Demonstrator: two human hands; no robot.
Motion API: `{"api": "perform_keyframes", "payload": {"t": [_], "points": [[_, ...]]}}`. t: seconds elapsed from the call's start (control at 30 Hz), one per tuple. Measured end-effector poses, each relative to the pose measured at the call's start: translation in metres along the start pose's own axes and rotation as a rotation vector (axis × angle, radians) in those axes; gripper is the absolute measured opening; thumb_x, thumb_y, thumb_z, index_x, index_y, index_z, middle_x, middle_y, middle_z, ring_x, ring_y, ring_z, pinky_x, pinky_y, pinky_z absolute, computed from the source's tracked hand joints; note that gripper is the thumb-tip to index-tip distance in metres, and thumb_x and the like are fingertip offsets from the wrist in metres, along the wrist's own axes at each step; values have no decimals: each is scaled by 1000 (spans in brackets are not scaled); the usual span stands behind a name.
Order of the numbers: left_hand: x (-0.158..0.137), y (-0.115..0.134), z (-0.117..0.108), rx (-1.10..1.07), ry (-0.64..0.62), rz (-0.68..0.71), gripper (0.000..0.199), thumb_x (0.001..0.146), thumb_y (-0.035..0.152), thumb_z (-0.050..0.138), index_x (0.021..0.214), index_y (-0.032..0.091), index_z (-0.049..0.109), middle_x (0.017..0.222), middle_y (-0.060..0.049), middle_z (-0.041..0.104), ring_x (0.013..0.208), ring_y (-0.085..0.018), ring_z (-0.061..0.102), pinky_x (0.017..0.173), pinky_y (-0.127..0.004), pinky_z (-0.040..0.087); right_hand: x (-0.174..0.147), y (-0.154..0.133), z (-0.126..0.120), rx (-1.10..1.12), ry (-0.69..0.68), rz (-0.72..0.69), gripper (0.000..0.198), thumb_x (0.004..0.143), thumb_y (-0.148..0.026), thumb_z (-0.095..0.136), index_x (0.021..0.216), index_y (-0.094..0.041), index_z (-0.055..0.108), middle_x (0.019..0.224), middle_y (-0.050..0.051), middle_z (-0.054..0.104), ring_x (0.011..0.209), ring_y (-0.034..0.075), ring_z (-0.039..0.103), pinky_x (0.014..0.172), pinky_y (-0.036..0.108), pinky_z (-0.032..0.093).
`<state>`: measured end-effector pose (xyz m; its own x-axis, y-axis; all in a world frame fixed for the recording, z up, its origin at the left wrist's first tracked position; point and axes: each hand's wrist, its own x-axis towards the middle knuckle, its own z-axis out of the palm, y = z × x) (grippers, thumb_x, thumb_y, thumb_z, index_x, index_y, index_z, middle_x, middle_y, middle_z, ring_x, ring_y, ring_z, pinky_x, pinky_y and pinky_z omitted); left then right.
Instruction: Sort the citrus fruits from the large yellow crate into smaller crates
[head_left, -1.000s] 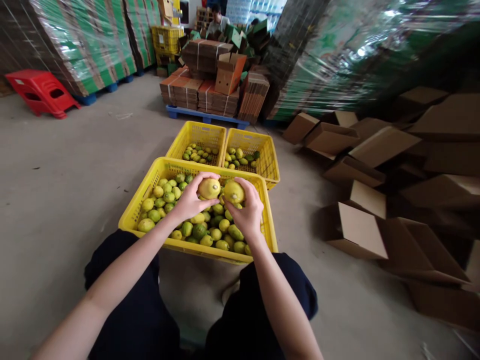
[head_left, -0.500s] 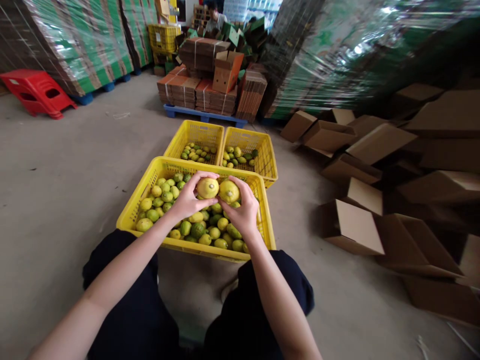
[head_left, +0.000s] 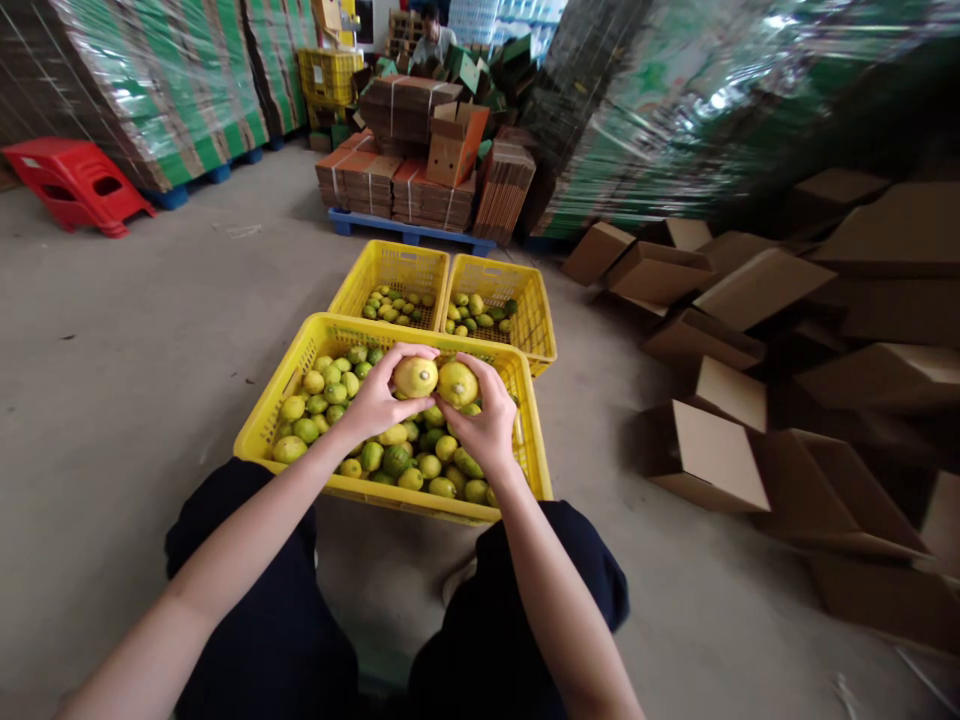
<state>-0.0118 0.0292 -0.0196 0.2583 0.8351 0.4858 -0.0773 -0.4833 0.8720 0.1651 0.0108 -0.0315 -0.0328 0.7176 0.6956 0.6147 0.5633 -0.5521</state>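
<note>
Side by side above the near crate, my two hands each hold a yellow lemon with its tip turned toward me. My left hand is curled around the left lemon, thumb below and fingers above. The right lemon sits between the thumb and fingers of my right hand. Below them, a large yellow plastic crate holds many yellow and green lemons. Part of that fruit is hidden by my hands and forearms.
Beyond it stand two smaller yellow crates, left and right, with some lemons inside. Flattened cartons lie on a blue pallet. Open cardboard boxes cover the right side. A red stool is at left; a person is behind.
</note>
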Motion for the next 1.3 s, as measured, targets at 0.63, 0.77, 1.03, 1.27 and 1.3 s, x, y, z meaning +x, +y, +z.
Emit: {"api": "perform_keyframes", "payload": {"t": [0.63,0.77,1.03,1.27,1.3], "points": [[2,6,0,-41,28,-99,48,66,19,84,108,22,60,124,-8,64,121,-25,59,105,-39,47,1,-4,-1,97,-8,89,48,74,-26,76,120,-26,59,120,8,70,111,29,66,98,47,53],[3,9,-1,-155,120,-375,40,70,35,82,102,19,66,99,-6,71,88,-22,70,77,-31,58,1,-9,-2,460,-104,361,61,70,-35,81,123,-27,52,106,4,71,90,23,69,79,40,59],[3,8,9,-529,185,-735,31,75,40,72,95,17,68,65,-1,65,41,-14,58,33,-22,42,8,-17,11,1119,-112,885,37,72,-52,76,84,-26,54,70,-6,58,53,10,51,38,18,39],[11,6,7,-729,283,-815,39,79,32,63,114,15,65,91,-8,73,71,-21,72,57,-30,59,11,-8,11,1149,-1,943,39,74,-55,72,93,-23,62,69,-4,61,51,12,56,39,22,41],[12,6,6,-774,313,-845,39,81,32,60,114,14,64,90,-10,73,73,-23,73,60,-33,61,12,-6,10,1168,5,978,39,76,-55,69,95,-21,63,70,-2,63,54,14,59,43,24,45]]}}
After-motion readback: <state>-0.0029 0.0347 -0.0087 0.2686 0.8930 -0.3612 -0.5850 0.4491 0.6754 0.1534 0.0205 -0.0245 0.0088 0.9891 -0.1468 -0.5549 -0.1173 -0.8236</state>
